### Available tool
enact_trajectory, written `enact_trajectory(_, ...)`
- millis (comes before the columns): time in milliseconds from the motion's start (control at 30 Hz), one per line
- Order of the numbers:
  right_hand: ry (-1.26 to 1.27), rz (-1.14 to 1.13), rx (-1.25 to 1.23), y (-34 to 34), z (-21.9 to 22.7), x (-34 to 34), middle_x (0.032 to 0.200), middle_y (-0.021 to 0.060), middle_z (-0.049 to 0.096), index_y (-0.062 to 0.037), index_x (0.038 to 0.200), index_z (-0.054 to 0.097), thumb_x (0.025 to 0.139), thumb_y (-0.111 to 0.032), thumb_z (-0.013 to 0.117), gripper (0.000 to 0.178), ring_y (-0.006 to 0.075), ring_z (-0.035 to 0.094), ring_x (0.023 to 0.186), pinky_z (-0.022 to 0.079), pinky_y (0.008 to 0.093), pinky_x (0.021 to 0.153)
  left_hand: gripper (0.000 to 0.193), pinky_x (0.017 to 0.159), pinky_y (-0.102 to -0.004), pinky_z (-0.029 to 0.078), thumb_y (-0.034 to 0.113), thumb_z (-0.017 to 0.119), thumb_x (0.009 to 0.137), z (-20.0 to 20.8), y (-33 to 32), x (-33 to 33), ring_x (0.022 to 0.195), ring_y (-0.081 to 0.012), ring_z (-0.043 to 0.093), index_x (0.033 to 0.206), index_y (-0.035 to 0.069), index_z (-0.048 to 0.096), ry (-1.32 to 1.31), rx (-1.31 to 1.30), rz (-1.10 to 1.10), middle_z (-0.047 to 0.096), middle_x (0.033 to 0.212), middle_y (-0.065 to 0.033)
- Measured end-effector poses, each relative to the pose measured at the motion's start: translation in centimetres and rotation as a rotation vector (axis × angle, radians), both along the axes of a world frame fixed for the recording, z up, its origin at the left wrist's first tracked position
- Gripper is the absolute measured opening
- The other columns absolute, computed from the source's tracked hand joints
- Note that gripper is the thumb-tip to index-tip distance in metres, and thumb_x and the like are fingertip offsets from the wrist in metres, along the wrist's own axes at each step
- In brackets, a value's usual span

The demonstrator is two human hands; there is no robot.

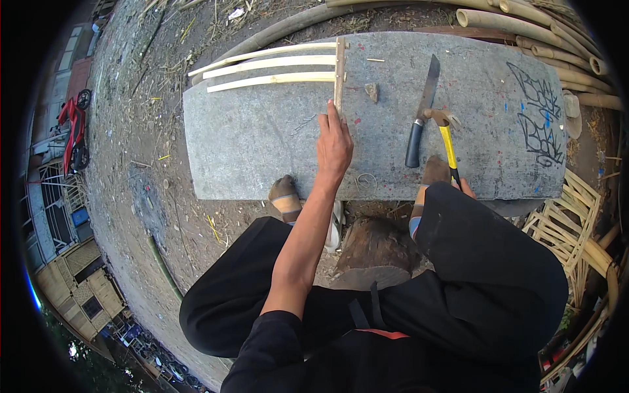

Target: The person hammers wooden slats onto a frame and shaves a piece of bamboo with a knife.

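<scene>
My left hand [334, 145] grips the near end of a bamboo crosspiece [339, 69], its index finger stretched along it. Three pale bamboo strips [278, 64] run leftward from this piece, side by side like comb teeth, over the grey slab [262, 144]. At the slab's near edge, my right hand [466, 189], mostly hidden behind my knee, is closed on the handle of a claw hammer [448, 143] with a yellow and black grip. The hammer's head rests beside a machete [429, 88] with a black handle. A small stone [372, 92] lies between crosspiece and machete.
Bamboo poles [498, 23] are piled beyond the slab at the far right. A slatted bamboo frame [567, 226] leans at the right. Below the slab's near edge stands a wooden stump [375, 252]. A red motorbike [75, 133] is parked far left.
</scene>
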State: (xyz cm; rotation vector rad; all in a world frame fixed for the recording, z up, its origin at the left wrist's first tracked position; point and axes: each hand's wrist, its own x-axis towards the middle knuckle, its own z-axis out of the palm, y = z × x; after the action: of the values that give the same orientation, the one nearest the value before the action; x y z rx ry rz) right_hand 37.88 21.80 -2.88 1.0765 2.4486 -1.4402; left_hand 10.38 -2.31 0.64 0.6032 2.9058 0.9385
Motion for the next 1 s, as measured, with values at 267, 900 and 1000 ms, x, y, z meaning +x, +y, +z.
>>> enact_trajectory(267, 0.011, 0.039, 0.076, -0.4, 0.6, -0.4, 0.064, 0.0148, 0.054, -0.0098, 0.092, 0.051, 0.099, -0.042, 0.054, 0.033, 0.037, 0.061, 0.062, 0.042, 0.0429, 0.055, 0.053, 0.068, -0.0484, 0.048, 0.01, 0.055, 0.094, -2.4, 0.3, 2.3, 0.083, -0.0407, 0.057, 0.143, 0.001, 0.037, -0.084, 0.052, -0.022, 0.051, 0.1, -0.021)
enact_trajectory(900, 0.076, 0.625, 0.177, -0.6, 5.8, -15.0, 0.065, 0.0228, 0.057, -0.0056, 0.106, 0.053, 0.1, -0.032, 0.052, 0.027, 0.0462, 0.059, 0.064, 0.043, 0.0495, 0.055, 0.051, 0.099, -0.0447, 0.026, 0.025, 0.061, 0.091, -5.6, -2.0, 4.5, 0.121, -0.0223, 0.043, 0.141, 0.02, 0.049, 0.184, -0.209, 0.01, 0.05, 0.135, -0.0005)
enact_trajectory(1000, 0.025, 0.656, 0.211, -0.2, 5.6, -16.0, 0.065, 0.0228, 0.057, -0.006, 0.107, 0.053, 0.101, -0.032, 0.051, 0.027, 0.0465, 0.059, 0.064, 0.043, 0.0502, 0.055, 0.051, 0.1, -0.0449, 0.025, 0.023, 0.063, 0.09, -5.5, -2.2, 4.5, 0.123, -0.023, 0.042, 0.14, 0.018, 0.051, 0.156, -0.204, 0.026, 0.05, 0.137, 0.0)
